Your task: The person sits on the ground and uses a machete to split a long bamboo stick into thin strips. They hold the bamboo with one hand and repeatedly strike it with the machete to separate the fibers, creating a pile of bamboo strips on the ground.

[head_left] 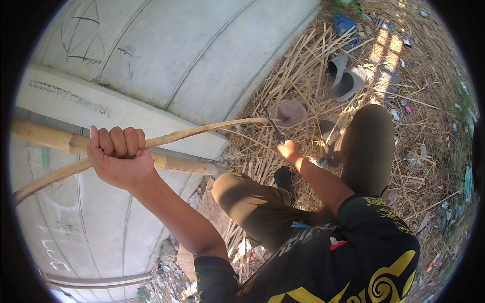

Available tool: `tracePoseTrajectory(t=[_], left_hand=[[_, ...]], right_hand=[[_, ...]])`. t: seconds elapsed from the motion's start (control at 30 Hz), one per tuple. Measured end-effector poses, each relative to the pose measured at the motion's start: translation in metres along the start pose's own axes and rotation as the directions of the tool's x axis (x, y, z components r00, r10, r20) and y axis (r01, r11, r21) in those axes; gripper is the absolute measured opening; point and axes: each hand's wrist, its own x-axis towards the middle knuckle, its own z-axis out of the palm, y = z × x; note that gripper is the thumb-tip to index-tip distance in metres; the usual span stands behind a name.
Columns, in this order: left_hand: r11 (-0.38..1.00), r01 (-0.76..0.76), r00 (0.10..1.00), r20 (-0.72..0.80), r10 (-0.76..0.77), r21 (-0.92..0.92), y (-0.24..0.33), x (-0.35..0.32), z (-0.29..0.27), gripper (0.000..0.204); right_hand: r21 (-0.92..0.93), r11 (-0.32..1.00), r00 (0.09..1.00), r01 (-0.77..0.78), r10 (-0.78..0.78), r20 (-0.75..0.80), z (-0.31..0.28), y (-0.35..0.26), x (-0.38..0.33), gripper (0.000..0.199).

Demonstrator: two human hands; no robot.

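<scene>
Beside a pale, panelled wall [217, 55], a seated person works with both hands on a long, curved bamboo strip [202, 131]. The left hand [121, 156] is closed in a fist about the strip, fingers curled over it and thumb raised; the strip runs from the lower left, through the fist, to the side of a round brown block [295, 110] on the ground. The right hand [289, 151] is wrapped around the handle of a dark, narrow blade [269, 115], which slants up and to the left across the strip's far end; whether blade and strip touch cannot be told. Behind the left hand passes a thicker bamboo pole [48, 135]. Around the block lie many loose split slats [298, 60], with grey, hollow, boot-like objects [350, 85] and a crumpled blue item [343, 24] beyond, on ground strewn with straw and litter.
</scene>
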Motion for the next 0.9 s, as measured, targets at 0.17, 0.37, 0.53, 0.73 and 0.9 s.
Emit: tracePoseTrajectory(t=[0.17, 0.37, 0.53, 0.73, 0.9], left_hand=[[0.999, 0.003, 0.996, 0.089, 0.001, -0.042, 0.006, 0.017, -0.023, 0.048], [0.998, 0.037, 0.999, 0.038, -0.035, -0.049, -0.018, 0.013, -0.025, 0.047], [0.997, -0.063, 0.998, -0.032, 0.062, -0.037, -0.001, 0.007, -0.022, 0.047], [0.991, -0.111, 0.982, 0.144, 0.121, -0.073, 0.045, -0.017, -0.009, 0.049], [0.983, -0.185, 0.982, 0.027, 0.184, 0.020, 0.069, -0.025, -0.032, 0.049]], right_hand=[[0.601, 0.548, 0.731, -0.582, 0.029, 0.681, -0.006, -0.021, 0.001, 0.026], [0.648, 0.760, 0.860, 0.042, -0.357, 0.363, -0.007, -0.098, -0.053, 0.020], [-0.001, 0.770, 0.770, 0.638, -0.638, 0.015, -0.017, -0.132, -0.091, 0.023], [-0.194, 0.961, 0.980, 0.199, -0.193, 0.049, -0.037, 0.029, 0.028, 0.037], [0.306, 0.897, 0.821, -0.320, 0.102, 0.561, 0.013, -0.024, -0.027, 0.016]])
